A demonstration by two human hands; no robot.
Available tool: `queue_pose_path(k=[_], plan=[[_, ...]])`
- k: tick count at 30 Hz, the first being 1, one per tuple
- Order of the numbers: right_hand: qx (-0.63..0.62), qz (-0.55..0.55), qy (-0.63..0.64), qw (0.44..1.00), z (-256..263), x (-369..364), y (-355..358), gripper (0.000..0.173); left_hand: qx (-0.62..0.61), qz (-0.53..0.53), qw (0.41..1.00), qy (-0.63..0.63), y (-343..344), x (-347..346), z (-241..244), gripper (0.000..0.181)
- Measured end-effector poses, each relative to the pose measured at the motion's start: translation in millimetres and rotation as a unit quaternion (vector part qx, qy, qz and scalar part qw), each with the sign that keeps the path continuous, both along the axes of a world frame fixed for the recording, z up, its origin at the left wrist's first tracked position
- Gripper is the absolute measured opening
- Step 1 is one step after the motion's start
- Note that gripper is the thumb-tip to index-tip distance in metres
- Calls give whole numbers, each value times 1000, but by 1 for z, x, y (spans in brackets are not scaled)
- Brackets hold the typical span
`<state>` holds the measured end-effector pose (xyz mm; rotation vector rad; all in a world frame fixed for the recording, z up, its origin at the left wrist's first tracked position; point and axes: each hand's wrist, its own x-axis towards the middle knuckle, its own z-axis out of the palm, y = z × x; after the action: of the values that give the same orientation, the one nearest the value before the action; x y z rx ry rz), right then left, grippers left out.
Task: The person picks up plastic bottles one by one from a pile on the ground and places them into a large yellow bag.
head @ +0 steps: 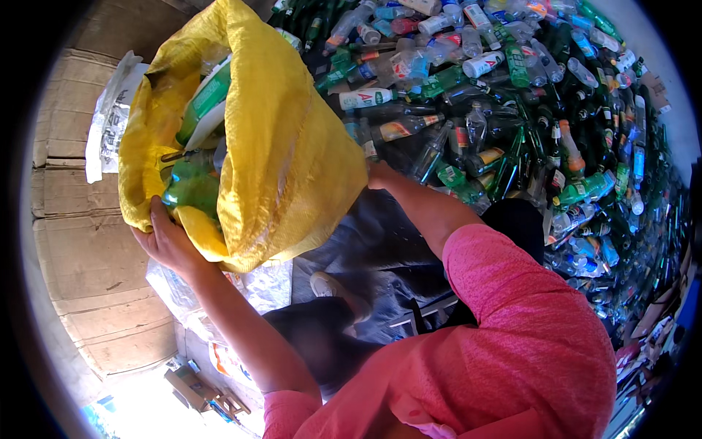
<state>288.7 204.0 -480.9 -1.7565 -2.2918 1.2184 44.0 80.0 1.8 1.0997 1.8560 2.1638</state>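
Observation:
A large yellow woven sack (296,148) is held up in front of me, its mouth gaping to the left. My left hand (170,238) grips the lower rim of that mouth. At the sack's closed right end is my right hand (379,174), holding the fabric there; its fingertips are partly hidden. Inside the sack lie a green plastic bottle (192,189) and a green-and-white container (205,104). Deeper contents are hidden by the yellow cloth.
A big heap of glass and plastic bottles (428,120) spreads across the upper right. Flattened cardboard (104,252) lines the left side. Clear plastic bags (269,285) lie below the sack, near my shoe (324,285). A cardboard box (189,384) sits at the lower left.

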Motion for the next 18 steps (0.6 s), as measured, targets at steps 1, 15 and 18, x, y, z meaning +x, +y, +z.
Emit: queue_pose_path(k=[1, 15, 18], plan=[[-6, -2, 2, 1000, -2, -7, -1, 55, -3, 4, 1000, 9, 0, 0, -1, 38], [228, 1, 135, 964, 6, -6, -17, 43, -2, -14, 999, 33, -3, -8, -9, 38], [216, -77, 88, 969, 9, 17, -5, 45, -13, 0, 999, 52, 5, 9, 2, 36]])
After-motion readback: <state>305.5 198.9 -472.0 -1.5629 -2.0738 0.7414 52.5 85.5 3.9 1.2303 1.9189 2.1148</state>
